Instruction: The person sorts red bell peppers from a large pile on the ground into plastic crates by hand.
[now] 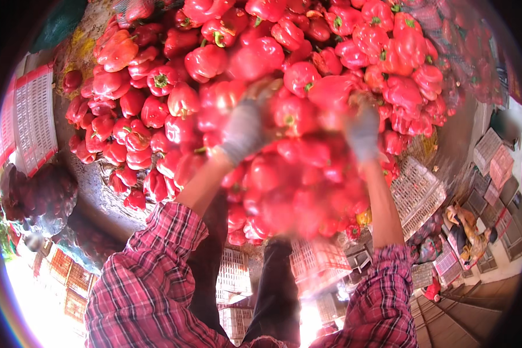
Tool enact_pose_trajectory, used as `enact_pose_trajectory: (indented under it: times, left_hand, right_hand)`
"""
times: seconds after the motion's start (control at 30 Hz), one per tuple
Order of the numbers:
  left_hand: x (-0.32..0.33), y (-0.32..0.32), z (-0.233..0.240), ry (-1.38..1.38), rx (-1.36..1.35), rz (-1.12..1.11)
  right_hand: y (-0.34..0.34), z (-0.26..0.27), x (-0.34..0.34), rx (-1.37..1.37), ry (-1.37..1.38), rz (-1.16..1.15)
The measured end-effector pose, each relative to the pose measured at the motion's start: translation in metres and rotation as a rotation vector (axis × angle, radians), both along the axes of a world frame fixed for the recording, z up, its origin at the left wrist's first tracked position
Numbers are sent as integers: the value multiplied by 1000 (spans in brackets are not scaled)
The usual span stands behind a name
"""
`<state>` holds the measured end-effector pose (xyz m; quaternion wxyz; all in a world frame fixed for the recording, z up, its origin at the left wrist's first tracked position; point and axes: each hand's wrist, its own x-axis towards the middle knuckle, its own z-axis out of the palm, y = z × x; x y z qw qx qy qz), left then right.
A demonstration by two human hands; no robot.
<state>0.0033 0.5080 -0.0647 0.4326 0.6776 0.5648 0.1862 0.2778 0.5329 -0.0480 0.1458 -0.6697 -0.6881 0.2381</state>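
A large heap of red bell peppers (156, 113) spreads before me, several with green stems. My left hand (248, 122), in a grey work glove, reaches into the middle of the heap. Opposite it, my right hand (364, 124), gloved alike, is among the peppers on the right. A pepper (292, 115) lies between the two hands. Both hands are motion-blurred and their fingertips are partly hidden, so a grip on any one pepper cannot be made out. Below the hands, between my forearms, more peppers (287, 182) look blurred.
A white plastic crate (417, 195) lies tilted right of the heap, and a pink crate (319, 263) stands near my legs. At left are a red-rimmed white crate (34, 117) and a filled mesh sack (39, 195). A person (472, 235) is at far right among crates.
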Motion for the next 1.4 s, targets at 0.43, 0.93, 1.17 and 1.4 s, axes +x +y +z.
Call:
enact_pose_trajectory:
  times: [0.43, 0.93, 1.17, 1.4]
  left_hand:
    - [84, -153, 55, -1271, -1164, 646]
    - [118, -298, 36, -242, -756, 165]
    - [153, -335, 136, -1082, -1519, 497]
    - [217, -316, 156, -908, -1378, 586]
  right_hand:
    - [-163, 76, -22, -333, 480, -246]
    - [-342, 125, 4, -150, 305, -697]
    - [-414, 173, 26, 251, 24, -372]
    - [-436, 222, 34, 97, 27, -481]
